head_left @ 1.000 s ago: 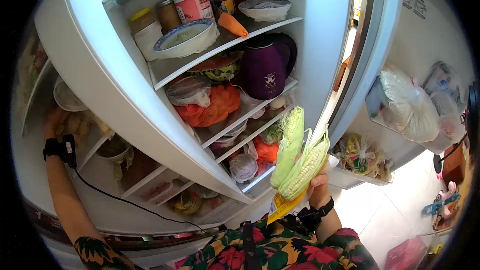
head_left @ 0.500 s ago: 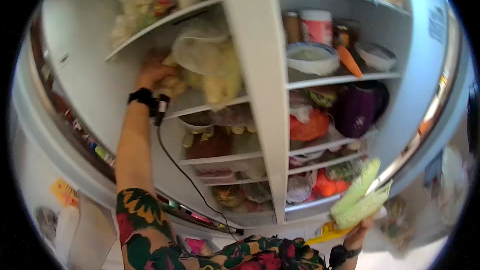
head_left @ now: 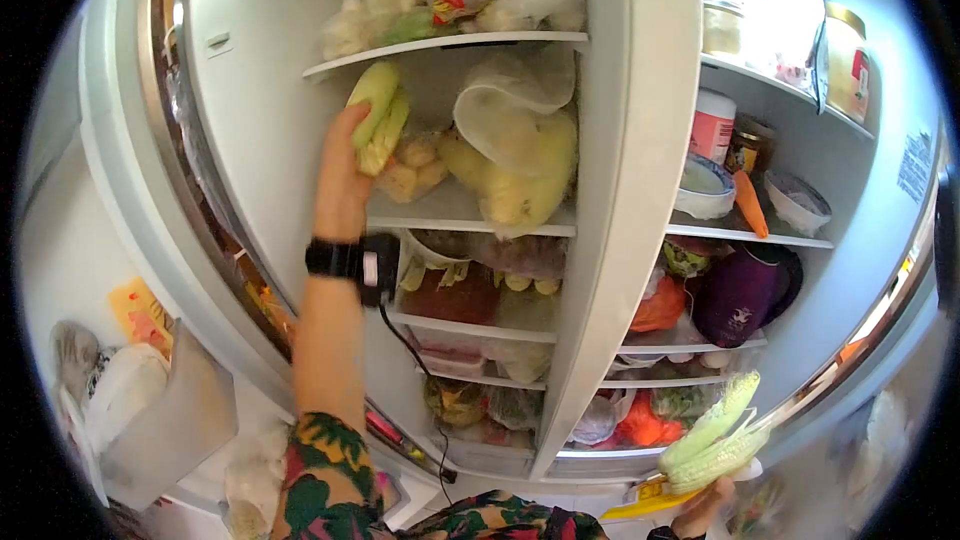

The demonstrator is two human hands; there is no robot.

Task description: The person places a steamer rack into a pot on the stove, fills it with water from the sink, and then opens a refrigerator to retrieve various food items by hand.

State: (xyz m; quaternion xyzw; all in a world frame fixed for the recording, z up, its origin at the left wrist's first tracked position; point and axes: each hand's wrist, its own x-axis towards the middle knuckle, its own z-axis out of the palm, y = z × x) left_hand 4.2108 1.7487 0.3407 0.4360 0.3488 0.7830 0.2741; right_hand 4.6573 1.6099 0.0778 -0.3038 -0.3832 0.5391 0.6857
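High on the fridge's left side, my left hand (head_left: 345, 155) is closed around a pale green ear of corn (head_left: 381, 125) in its husk. Just to its right, a clear bag of round tan food (head_left: 413, 172) sits on the shelf. Beside that bag lies a bulky bag of yellowish produce (head_left: 530, 175). At the lower right, my right hand (head_left: 705, 508) grips husked ears of corn (head_left: 715, 445). A flat yellow object (head_left: 640, 500) is held with them, and its kind is unclear. Part of this hand is cut off by the frame's bottom edge.
A shelf above (head_left: 450, 45) carries bagged food. The centre divider (head_left: 615, 190) separates both fridge sides. On the right stand a bowl (head_left: 705, 190), a carrot (head_left: 749, 205) and a purple jug (head_left: 740, 295). Open doors with loaded bins flank me.
My left hand came out from deeper on the shelf, now with an ear of corn in it. The view has shifted left and up. My right hand still grips its corn.
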